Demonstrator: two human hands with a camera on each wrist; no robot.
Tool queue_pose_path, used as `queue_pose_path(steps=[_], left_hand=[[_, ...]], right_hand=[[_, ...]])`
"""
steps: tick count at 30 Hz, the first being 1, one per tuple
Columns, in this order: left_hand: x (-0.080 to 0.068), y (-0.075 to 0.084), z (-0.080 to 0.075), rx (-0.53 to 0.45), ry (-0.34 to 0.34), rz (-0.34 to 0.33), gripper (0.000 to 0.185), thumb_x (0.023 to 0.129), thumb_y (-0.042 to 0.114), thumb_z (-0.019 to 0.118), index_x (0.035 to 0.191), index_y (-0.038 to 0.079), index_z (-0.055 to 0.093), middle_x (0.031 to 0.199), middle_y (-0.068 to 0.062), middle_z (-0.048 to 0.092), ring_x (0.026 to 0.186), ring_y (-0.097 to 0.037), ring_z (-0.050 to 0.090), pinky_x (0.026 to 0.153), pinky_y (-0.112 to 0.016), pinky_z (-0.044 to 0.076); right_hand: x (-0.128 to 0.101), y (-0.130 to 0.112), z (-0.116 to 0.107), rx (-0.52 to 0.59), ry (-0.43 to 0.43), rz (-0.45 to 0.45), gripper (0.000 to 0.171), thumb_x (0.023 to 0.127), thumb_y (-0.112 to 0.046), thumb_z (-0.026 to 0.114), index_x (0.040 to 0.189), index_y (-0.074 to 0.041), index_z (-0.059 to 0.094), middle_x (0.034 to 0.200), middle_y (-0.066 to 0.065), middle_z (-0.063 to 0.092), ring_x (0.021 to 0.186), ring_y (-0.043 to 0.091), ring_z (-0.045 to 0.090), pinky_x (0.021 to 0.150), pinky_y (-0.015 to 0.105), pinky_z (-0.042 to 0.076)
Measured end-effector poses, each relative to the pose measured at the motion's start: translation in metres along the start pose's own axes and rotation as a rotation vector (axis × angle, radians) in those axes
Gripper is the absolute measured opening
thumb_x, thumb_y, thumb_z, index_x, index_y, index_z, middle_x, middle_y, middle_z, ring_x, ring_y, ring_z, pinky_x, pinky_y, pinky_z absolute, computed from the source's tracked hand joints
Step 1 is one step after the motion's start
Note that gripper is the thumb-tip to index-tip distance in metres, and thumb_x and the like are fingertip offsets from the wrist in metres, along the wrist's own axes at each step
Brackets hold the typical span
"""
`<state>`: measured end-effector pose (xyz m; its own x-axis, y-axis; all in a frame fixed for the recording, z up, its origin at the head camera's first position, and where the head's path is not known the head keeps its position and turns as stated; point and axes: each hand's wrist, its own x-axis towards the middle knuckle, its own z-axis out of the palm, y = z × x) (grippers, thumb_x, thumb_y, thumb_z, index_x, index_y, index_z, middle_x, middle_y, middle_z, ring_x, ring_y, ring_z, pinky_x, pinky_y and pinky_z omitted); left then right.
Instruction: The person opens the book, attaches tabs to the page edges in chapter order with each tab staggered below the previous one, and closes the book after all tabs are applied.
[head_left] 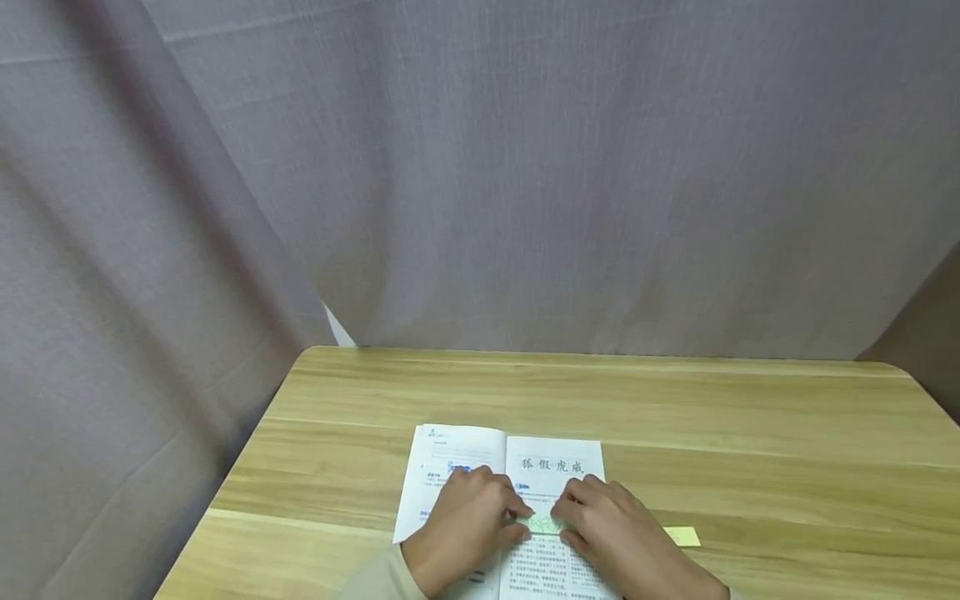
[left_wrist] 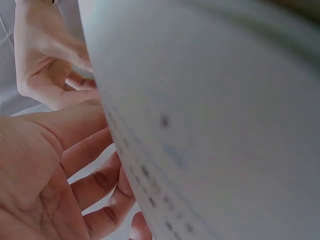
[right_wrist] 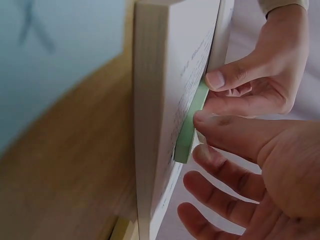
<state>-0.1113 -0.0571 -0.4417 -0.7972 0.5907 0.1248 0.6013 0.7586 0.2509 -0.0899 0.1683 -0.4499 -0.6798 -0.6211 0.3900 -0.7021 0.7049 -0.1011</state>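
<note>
Both hands, left hand (head_left: 465,525) and right hand (head_left: 615,533), pinch a green note (head_left: 545,523) on the open book (head_left: 551,462); a yellow slip (head_left: 684,537) lies beside on the desk (head_left: 750,433).

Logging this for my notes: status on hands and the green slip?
Both hands, left and right, pinch green slip on open book. Yellow slip lies apart, nothing blocking.

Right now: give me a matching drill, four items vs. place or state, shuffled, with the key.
1. open book
2. green note pad
3. yellow slip
4. left hand

a. lying apart on the table, right of the book
b. on the book's left page
c. flat, mid-table
d. touched by both thumbs on the page

Pairs: 1-c, 2-d, 3-a, 4-b
</note>
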Motion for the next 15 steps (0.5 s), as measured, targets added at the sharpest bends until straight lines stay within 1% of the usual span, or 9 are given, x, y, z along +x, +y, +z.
queue_pose_path(steps=[2,6,9,12,15], left_hand=[[0.0,0.001,0.0,0.001,0.005,-0.001,0.019,0.08,0.035,0.092,0.097,0.028,0.086,0.094,0.015,0.078,0.076,0.002,0.058,0.071,-0.022,0.045],[0.001,0.001,-0.001,0.004,0.004,-0.003,0.019,0.079,0.035,0.092,0.096,0.029,0.086,0.095,0.015,0.078,0.076,0.002,0.058,0.071,-0.024,0.045],[0.001,0.002,-0.002,0.009,0.003,-0.005,0.019,0.079,0.036,0.092,0.096,0.029,0.086,0.095,0.016,0.078,0.077,0.002,0.058,0.072,-0.025,0.046],[0.0,0.002,-0.002,0.013,0.002,-0.011,0.019,0.079,0.036,0.092,0.096,0.03,0.086,0.095,0.016,0.078,0.079,0.001,0.061,0.073,-0.026,0.048],[0.0,0.002,-0.001,0.015,0.002,-0.023,0.019,0.078,0.036,0.093,0.095,0.03,0.086,0.093,0.016,0.077,0.077,0.002,0.059,0.072,-0.026,0.047]], right_hand=[[0.001,-0.001,-0.001,-0.034,-0.015,-0.004,0.019,0.08,-0.01,0.087,0.082,-0.02,0.071,0.082,-0.011,0.061,0.076,0.007,0.053,0.061,0.025,0.044],[0.001,-0.001,-0.004,-0.08,-0.058,-0.005,0.02,0.079,-0.018,0.091,0.089,-0.018,0.074,0.084,-0.008,0.062,0.078,0.011,0.056,0.063,0.028,0.049],[0.001,0.001,-0.004,-0.073,-0.092,-0.005,0.023,0.077,-0.023,0.093,0.091,-0.018,0.075,0.088,-0.007,0.064,0.079,0.011,0.057,0.065,0.03,0.051],[0.004,0.005,-0.004,0.006,-0.155,0.006,0.019,0.078,-0.024,0.092,0.091,-0.018,0.079,0.088,-0.008,0.066,0.078,0.008,0.057,0.064,0.028,0.051],[0.009,0.011,-0.006,0.14,-0.234,0.051,0.019,0.08,-0.024,0.091,0.096,-0.017,0.084,0.089,-0.01,0.068,0.078,0.005,0.06,0.063,0.027,0.053]])
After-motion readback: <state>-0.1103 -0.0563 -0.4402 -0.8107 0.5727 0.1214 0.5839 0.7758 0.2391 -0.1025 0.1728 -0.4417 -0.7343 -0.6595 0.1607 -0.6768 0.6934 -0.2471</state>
